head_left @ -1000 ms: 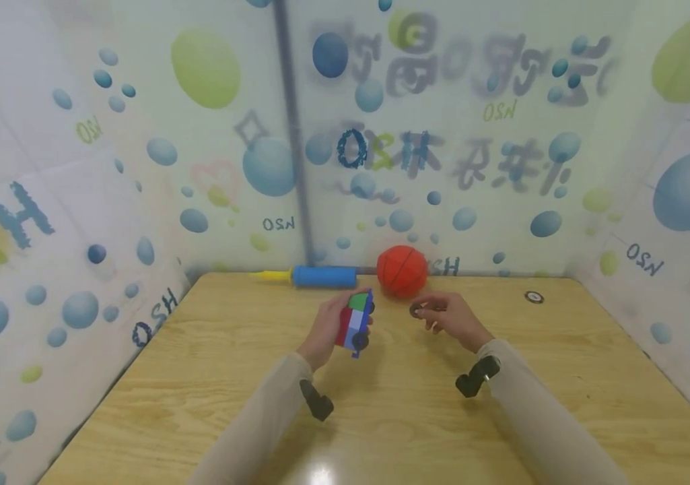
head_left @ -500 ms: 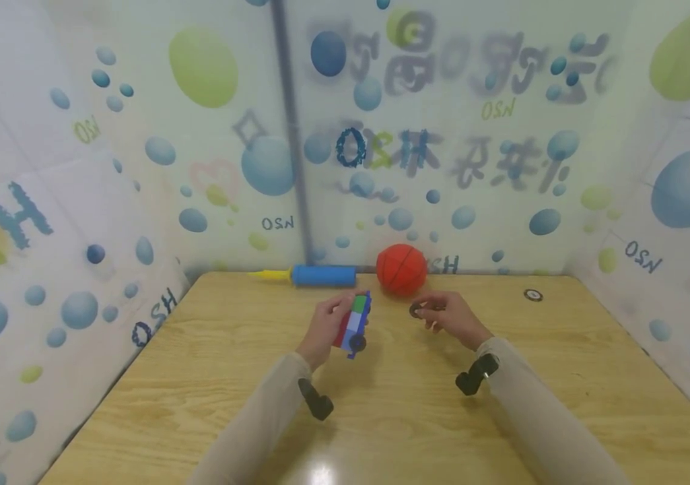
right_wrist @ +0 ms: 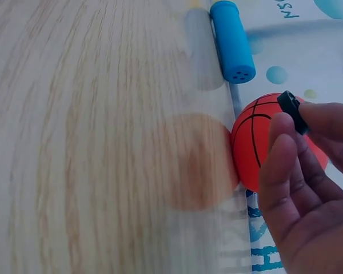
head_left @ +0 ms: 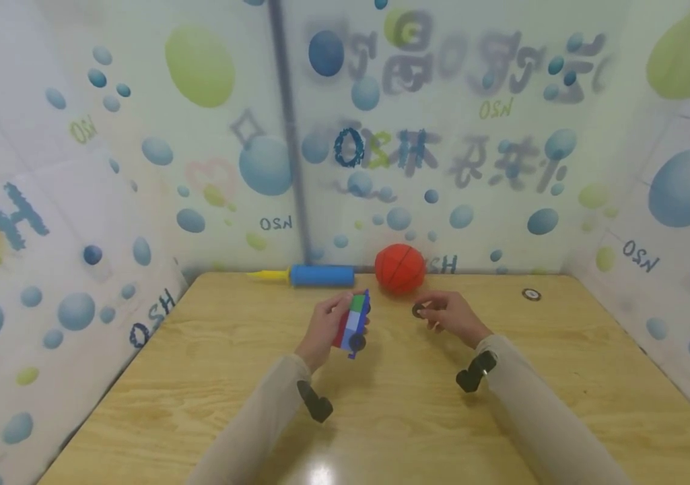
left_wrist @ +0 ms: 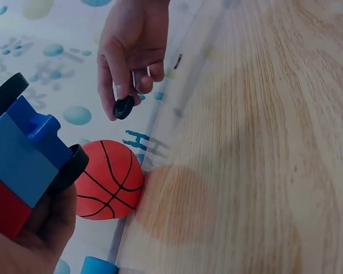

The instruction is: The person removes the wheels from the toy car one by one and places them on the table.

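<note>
left hand (head_left: pixel 324 329): fingers wrapped round the block car (head_left: pixel 353 322), which is held clear of the table (head_left: pixel 199 377) and tipped on edge, its wheel side turned toward the other hand.
block car: red, blue, white and green bricks; 2 black wheels show in the left wrist view (left_wrist: pixel 68 171), and the head view does not show whether an axle peg is bare.
right hand (head_left: pixel 450 316): thumb and forefinger pinch a loose wheel (head_left: pixel 419 310) at its rim, just beside the car but not touching it; the other fingers are loosely curled.
loose wheel: small, black, ring-shaped; its hub cannot be made out from the right wrist view (right_wrist: pixel 292 111).
step in hand, as judged: seating the loose wheel on the car. keep the car steady in the left hand, turn the hub square to the peg, and press straight along the axle; grip the rim only, so fingertips do not block the hub.
basketball (head_left: pixel 400 268): small, orange, beyond both hands at the table's far edge.
pump (head_left: pixel 311 275): blue barrel with yellow tip, lying left of the ball.
far right (head_left: pixel 531 294): 1 more small dark ring lies on the table, well apart.
</note>
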Demonstrator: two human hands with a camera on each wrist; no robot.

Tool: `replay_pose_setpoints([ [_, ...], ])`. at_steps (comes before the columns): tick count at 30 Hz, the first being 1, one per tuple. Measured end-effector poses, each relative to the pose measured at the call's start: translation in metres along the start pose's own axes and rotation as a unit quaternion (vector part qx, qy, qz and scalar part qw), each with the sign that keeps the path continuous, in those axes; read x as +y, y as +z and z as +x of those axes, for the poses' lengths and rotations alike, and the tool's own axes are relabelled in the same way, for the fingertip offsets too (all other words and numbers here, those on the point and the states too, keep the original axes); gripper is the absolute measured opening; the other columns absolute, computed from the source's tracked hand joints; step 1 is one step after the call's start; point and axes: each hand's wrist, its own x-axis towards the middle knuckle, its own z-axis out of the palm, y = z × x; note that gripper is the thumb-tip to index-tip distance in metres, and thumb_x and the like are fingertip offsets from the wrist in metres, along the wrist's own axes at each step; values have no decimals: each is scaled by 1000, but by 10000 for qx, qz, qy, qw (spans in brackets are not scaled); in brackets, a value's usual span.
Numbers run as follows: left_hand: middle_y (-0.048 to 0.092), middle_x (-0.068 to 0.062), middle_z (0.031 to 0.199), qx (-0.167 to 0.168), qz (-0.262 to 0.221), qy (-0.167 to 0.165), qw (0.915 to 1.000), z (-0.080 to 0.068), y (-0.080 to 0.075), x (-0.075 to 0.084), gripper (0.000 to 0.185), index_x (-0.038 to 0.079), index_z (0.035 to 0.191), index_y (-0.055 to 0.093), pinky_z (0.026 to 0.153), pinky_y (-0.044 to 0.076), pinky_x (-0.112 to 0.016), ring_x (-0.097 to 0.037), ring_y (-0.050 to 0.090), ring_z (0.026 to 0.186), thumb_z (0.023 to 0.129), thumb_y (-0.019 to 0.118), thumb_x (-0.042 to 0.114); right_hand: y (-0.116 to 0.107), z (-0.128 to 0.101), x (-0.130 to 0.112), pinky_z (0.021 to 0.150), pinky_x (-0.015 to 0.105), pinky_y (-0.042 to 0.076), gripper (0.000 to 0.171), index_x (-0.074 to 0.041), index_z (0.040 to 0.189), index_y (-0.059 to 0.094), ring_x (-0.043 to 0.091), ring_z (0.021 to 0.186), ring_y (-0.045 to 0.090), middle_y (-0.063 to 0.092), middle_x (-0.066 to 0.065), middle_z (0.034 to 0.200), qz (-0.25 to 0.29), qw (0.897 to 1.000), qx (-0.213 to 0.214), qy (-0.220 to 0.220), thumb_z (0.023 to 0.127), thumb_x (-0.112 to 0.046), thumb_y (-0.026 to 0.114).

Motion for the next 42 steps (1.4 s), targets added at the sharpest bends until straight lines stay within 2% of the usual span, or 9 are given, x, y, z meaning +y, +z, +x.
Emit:
replay_pose_setpoints([
  [8,70,-20,119,-298,-25,-29,9995,-5,-2,4,43,20,141,56,79,61,-32,-19,76,92,107,43,41,5,11,7,65,30,56,30,2,122,64,20,73,67,72,24,101,-191,9992,150,320,94,-9,66],
  [12,70,-19,121,-490,-62,-102,9987,-6,-2,5,42,20,143,55,83,61,-33,-21,75,98,108,42,39,7,16,13,63,27,53,23,-1,114,67,18,70,66,73,18,94,-478,9970,298,534,93,-8,66],
  [16,71,-13,120,-666,-125,-104,9976,-5,-1,7,42,20,144,53,86,61,-34,-22,74,102,108,42,38,6,19,16,61,26,50,21,-2,112,68,15,64,65,72,13,83,-724,9946,375,648,92,-9,66],
  [23,70,-11,120,-742,-256,-73,9969,-6,0,7,40,23,142,55,87,61,-35,-22,74,103,106,47,39,5,22,17,58,24,51,20,-1,109,68,12,58,65,71,8,75,-984,9918,495,649,90,-8,67],
  [28,70,-11,122,-804,-236,-45,9965,-6,0,7,41,23,143,54,88,60,-35,-22,74,104,106,46,40,5,25,18,56,24,50,18,-1,105,70,11,57,63,71,6,72,-1386,9874,529,554,89,-9,67],
  [34,69,-11,122,-820,-244,8,9963,-6,-1,7,42,21,143,53,88,60,-34,-20,74,103,107,45,40,4,30,21,55,25,50,18,0,102,70,12,58,62,71,9,74,-1736,9828,503,367,87,-9,69],
  [42,69,-10,122,-759,-266,11,9968,-7,1,9,44,19,144,51,89,60,-35,-20,74,102,106,46,40,5,33,26,62,27,47,13,-6,92,73,20,73,63,73,10,83,-2430,9678,633,190,85,-17,72],
])
